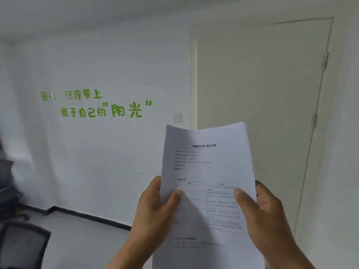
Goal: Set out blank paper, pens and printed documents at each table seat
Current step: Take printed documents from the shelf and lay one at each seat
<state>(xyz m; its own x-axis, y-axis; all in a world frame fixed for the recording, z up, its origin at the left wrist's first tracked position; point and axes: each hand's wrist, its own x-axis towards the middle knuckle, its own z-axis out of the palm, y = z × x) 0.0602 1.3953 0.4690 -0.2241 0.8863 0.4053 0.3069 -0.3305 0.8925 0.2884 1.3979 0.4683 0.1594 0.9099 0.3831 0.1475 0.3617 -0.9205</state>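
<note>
between both hands, printed documents [206,167] (upright, stacked)

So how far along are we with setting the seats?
Nothing shows as done: no table or laid seat is in view. In hand: both hands, left and right, hold the printed documents up facing a wall and door. One chair shows at lower left. Paper, pens and documents all seem left to place.

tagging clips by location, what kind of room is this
Probably an office or meeting room: green slogan lettering on a white wall, a mesh office chair, and printed documents held in both hands.
</note>
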